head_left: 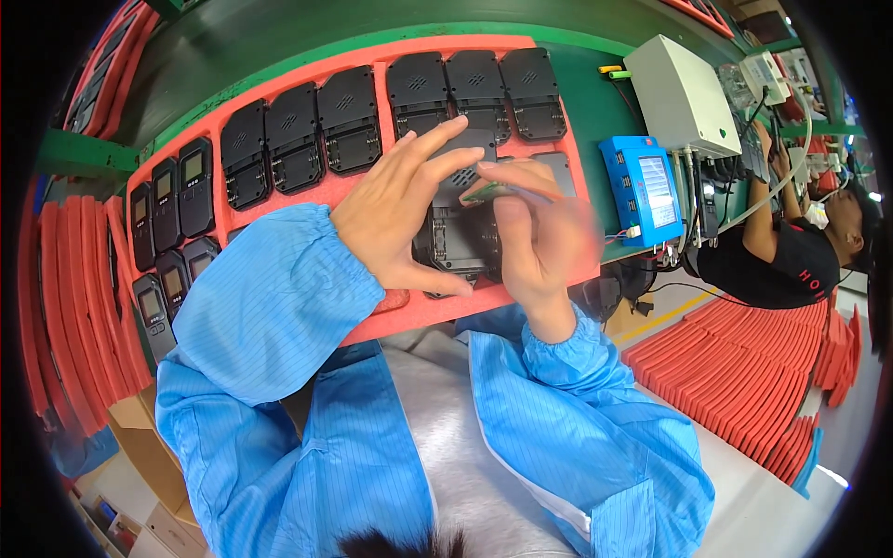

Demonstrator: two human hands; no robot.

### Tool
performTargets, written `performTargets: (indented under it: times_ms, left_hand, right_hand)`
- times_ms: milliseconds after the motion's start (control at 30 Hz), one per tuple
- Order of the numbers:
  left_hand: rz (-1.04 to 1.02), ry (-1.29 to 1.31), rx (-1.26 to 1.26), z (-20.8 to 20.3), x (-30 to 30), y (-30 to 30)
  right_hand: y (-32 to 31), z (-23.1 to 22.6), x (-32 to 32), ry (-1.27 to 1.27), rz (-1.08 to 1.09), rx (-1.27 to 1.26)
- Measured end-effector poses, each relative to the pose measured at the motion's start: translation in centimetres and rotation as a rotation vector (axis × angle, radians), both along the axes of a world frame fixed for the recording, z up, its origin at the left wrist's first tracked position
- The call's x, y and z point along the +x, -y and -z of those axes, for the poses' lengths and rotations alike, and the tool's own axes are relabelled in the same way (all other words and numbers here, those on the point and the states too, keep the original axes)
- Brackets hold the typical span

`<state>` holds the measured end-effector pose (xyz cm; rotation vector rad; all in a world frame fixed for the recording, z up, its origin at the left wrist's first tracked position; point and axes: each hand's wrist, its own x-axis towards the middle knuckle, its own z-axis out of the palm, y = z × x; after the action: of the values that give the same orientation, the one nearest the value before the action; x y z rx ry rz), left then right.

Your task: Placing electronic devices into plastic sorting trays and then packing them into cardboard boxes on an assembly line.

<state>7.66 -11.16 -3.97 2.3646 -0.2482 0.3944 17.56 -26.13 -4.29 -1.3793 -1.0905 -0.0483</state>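
A red foam tray (380,93) holds rows of black handheld device housings, back side up, such as the far-left one (245,149). My left hand (395,209) is open, its fingers spread over a black housing (456,237) near the front of the tray. The thumb reaches that housing's near edge; whether it touches is unclear. My right hand (535,232) is closed in a pinch, just right of and above the same housing. Between thumb and fingers sits a small thin greenish piece (486,192), too blurred to name.
Devices with small screens (195,186) fill the tray's left end. To the right stand a blue box with a lit screen (646,191) and a white box (684,93) with cables. Stacked red foam trays (735,372) lie lower right. Another person (781,251) sits at far right.
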Motion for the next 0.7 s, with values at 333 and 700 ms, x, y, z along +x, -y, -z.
performTargets:
  times_ms: [333, 700]
  left_hand:
    - [0.008, 0.023, 0.058, 0.02, 0.0, -0.02]
    - [0.024, 0.012, 0.064, -0.24, 0.03, -0.18]
  right_hand:
    - [0.04, -0.4, 0.0, 0.089, -0.004, -0.055]
    - [0.61, -0.68, 0.16, 0.147, -0.051, -0.144]
